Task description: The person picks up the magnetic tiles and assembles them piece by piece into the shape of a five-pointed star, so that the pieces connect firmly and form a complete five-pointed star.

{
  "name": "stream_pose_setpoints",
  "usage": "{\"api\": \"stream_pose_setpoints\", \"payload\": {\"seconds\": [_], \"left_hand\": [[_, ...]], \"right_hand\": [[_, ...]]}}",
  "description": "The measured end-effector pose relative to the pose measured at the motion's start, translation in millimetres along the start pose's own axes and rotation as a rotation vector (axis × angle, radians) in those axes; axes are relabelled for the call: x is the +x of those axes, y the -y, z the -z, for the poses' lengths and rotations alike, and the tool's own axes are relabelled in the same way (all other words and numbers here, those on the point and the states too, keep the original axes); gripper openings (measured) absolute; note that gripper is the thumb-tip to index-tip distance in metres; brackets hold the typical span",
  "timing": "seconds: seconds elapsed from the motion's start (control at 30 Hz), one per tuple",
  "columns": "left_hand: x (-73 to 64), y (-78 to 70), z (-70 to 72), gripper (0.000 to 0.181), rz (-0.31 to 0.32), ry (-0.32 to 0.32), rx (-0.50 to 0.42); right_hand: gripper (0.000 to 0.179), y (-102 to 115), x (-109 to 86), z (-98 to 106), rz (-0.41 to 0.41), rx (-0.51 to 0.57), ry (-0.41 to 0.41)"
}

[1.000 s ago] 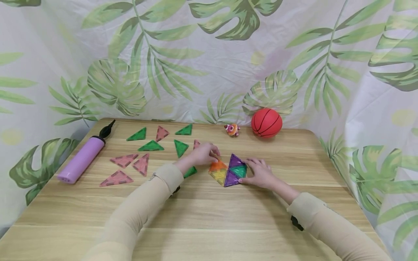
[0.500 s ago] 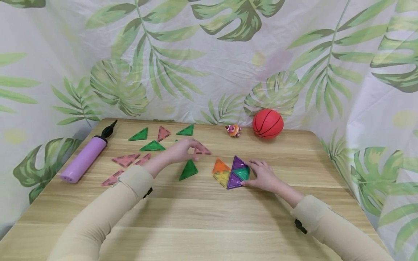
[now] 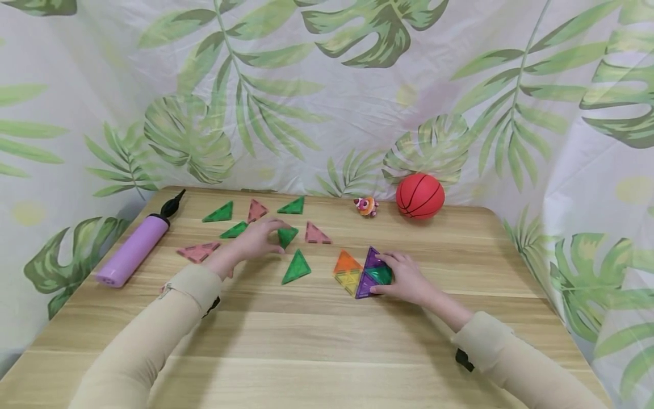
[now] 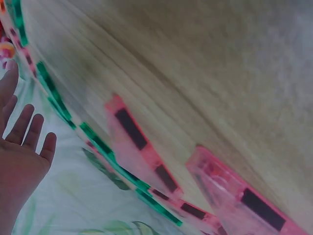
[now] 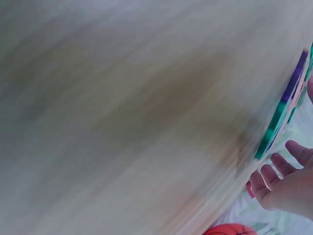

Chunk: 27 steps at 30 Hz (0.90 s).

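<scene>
My left hand [image 3: 257, 240] is over the left group of triangular magnetic tiles, its fingers spread and holding nothing. Its fingertips overlap a green tile [image 3: 288, 237]; another green tile [image 3: 297, 267] lies just to the right. In the left wrist view the fingers [image 4: 34, 128] are apart, with pink tiles [image 4: 142, 142] on the table. With thumb and forefinger, my right hand [image 3: 407, 278] grips the edges of a joined piece of purple tiles [image 3: 365, 284] and a teal-green tile [image 3: 379, 275]. Against its left side lie an orange tile [image 3: 347, 262] and a yellow tile [image 3: 348, 279].
A purple hand pump [image 3: 134, 250] with a black nozzle lies along the table's left side. At the back stand a small pink toy figure [image 3: 366, 206] and a red ball [image 3: 420, 196]. More pink tiles [image 3: 199, 251] and green tiles [image 3: 218, 212] are scattered at left.
My left hand has let go near the orange tile and moved left to the green tiles. My right hand stays at the purple and teal-green piece, its thumb shifted slightly left.
</scene>
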<state>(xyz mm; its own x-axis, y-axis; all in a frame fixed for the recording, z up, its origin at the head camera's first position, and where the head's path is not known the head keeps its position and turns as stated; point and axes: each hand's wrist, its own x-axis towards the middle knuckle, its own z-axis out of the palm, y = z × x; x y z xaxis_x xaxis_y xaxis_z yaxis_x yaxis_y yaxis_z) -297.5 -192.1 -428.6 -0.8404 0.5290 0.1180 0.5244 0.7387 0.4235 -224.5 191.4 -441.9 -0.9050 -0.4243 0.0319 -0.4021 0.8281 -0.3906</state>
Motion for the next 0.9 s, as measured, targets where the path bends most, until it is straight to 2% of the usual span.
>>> {"api": "stream_pose_setpoints", "payload": {"seconds": [0.17,0.33,0.53,0.7,0.9], "left_hand": [[8.1,16.2,-3.3,0.06,0.053,0.015,-0.001],[15.4,24.9,-5.7,0.058,0.084,0.031,0.012],[19.1,27.9,-5.2,0.052,0.092,0.053,0.044],[18.7,29.0,-4.8,0.049,0.108,0.069,0.028],[19.5,29.5,-5.0,0.049,0.094,0.076,0.034]], "right_hand": [[0.08,17,6.1,-4,0.024,0.027,0.023],[0.077,33,16.5,-8,0.095,0.054,0.018],[0.078,49,30.6,-12,0.136,0.071,0.024],[0.077,58,44.9,-18,0.155,0.106,0.045],[0.077,66,66.1,-23,0.208,0.145,0.09]]}}
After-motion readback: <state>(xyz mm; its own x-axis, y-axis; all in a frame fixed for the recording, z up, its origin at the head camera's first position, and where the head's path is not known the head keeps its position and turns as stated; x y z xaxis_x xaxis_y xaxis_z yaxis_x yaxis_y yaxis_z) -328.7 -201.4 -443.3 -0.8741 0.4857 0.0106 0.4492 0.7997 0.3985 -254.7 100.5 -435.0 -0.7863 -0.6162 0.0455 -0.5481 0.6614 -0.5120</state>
